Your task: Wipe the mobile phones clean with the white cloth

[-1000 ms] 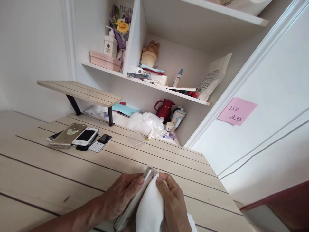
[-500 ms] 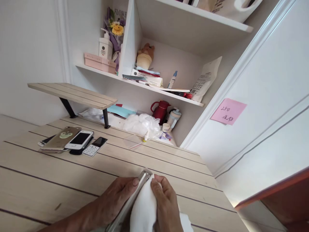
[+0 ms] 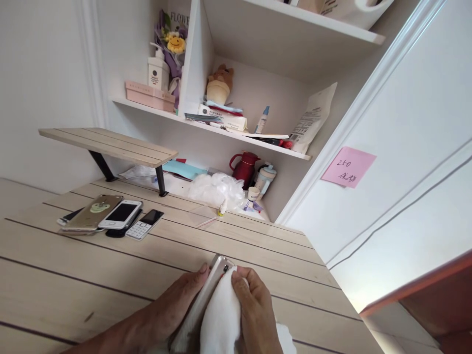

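Observation:
A smartphone (image 3: 199, 305) with a silvery edge stands tilted over the desk, its camera corner towards the far side. My left hand (image 3: 173, 302) is closed round its left side, thumb along the edge. In my right hand (image 3: 254, 305) a white cloth (image 3: 221, 317) is pinched between thumb and fingers. The cloth lies against the phone's right-hand face near the top corner and hides much of that face. More of the cloth hangs out below my right wrist.
Several phones (image 3: 120, 215) lie at the left of the wooden desk (image 3: 92, 275), before a small raised shelf (image 3: 106, 145). Farther back are a clear plastic sleeve (image 3: 201, 216), a small bottle (image 3: 222, 207), crumpled plastic bags (image 3: 216, 189) and a red jug (image 3: 244, 167). A pink note (image 3: 348, 167) is stuck on the right.
The phone has turned slightly, so more of its camera corner and edge shows. My left thumb has shifted a little up and left. The right hand still presses the cloth there.

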Available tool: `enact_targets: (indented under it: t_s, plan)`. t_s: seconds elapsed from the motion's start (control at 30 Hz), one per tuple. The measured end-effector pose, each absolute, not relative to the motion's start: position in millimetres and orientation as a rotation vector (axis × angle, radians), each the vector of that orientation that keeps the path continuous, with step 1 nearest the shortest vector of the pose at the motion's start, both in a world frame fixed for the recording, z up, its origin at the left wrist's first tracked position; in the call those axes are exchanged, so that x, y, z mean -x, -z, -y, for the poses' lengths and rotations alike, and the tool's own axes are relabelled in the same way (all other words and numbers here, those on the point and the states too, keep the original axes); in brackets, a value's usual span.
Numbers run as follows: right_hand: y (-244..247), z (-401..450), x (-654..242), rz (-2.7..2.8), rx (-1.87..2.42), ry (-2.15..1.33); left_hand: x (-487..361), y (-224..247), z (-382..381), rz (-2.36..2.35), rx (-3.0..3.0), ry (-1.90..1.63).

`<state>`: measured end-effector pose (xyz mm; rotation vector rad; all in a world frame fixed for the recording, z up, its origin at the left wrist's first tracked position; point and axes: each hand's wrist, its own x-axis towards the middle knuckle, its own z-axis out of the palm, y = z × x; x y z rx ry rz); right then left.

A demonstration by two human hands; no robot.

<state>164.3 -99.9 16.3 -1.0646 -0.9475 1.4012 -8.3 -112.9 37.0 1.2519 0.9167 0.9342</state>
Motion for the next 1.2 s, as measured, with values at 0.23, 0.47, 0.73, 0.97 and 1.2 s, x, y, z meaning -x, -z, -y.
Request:
enact_targets:
  t_s: [0.23,0.47,0.73,0.97,1.2]
  plan:
    - [-9,101,-162,0.976,1.103,-1.351,6,-31,116,-0.892,-1.226,-1.004]
    - [-1,116,-140,1.195,1.185,-1.033,7,-33,111,-1.009,-1.020,-1.051]
    - [-15,106,-159,1.101,1.215,-1.153,2,-34,118,-0.939,-1.046,-1.082]
    - [-12,110,-153,1.264,1.196,-1.241,5,-31,109,-0.873,-0.773,-1.137]
    - [-12,111,-158,1.331,1.388,-0.747,0,-24,107,-0.619,-0.507,-0.990]
